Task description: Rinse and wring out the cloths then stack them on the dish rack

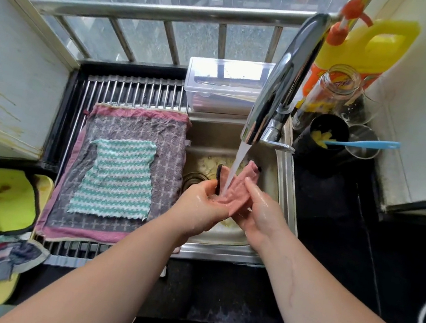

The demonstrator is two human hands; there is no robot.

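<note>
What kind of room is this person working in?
Probably a home kitchen: a steel sink with the tap running, a dish rack beside it with cloths laid out, and a yellow jug behind. The left hand holds a pink cloth under the water.
</note>
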